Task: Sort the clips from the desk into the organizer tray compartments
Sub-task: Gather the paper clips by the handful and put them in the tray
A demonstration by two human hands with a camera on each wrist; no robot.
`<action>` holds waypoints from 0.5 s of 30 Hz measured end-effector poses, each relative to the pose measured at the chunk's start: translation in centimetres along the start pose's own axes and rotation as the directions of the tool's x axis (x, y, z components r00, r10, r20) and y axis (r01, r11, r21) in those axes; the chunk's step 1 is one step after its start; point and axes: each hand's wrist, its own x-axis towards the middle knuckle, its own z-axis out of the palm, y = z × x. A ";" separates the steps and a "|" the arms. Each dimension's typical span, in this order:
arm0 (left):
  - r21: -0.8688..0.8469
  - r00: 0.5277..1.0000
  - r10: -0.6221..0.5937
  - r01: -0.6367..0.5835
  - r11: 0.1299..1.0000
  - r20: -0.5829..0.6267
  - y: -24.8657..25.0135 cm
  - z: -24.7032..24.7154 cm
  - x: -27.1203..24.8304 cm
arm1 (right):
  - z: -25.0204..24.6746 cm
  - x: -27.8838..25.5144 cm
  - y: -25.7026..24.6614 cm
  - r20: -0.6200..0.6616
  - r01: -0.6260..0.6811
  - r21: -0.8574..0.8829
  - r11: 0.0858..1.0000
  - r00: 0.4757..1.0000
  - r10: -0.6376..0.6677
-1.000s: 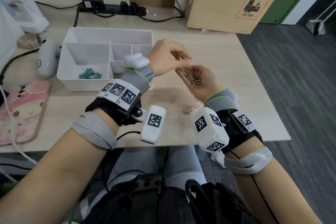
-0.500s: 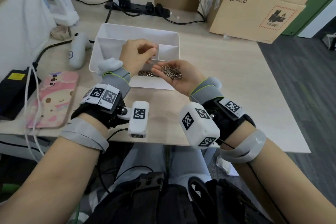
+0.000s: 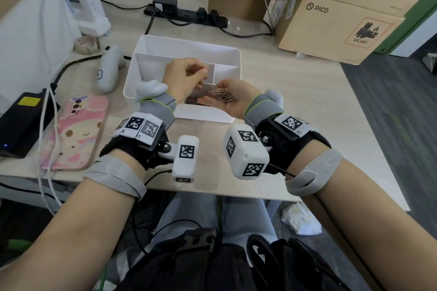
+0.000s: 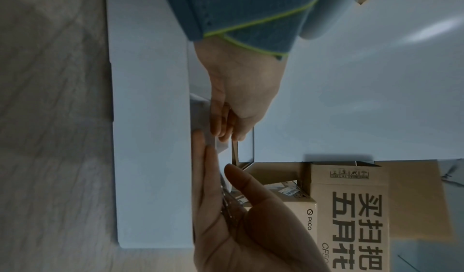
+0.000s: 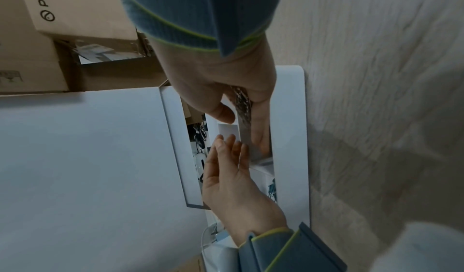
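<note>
Right hand (image 3: 233, 98) palm-up cups paper clips (image 3: 222, 96) over tray (image 3: 189, 42); left hand (image 3: 186, 78) loosely curled, empty.

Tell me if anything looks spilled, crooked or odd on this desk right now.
Nothing looks spilled. The paper clips lie heaped in the right hand, cupped over the organizer tray, beside the left hand. The tray sits slightly askew to the desk edge.

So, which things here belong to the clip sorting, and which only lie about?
Job: organizer tray, paper clips in right hand, left hand.
Lying about: phone, power strip, PICO box, white controller.
</note>
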 end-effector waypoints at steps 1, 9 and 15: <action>0.000 1.000 0.001 -0.001 1.000 -0.001 0.0 0.0 0.0 | 0.0 0.1 0.0 -0.019 0.008 -0.012 1.000 1.000 -0.008; 0.029 1.000 -0.011 0.011 1.000 -0.007 -0.2 0.0 0.1 | 0.1 0.3 -0.2 -0.064 0.063 -0.180 0.982 0.995 -0.075; 0.024 1.000 -0.019 0.019 1.000 -0.003 0.0 0.2 0.0 | -0.1 0.5 -0.4 -0.073 0.100 -0.319 0.942 0.989 -0.130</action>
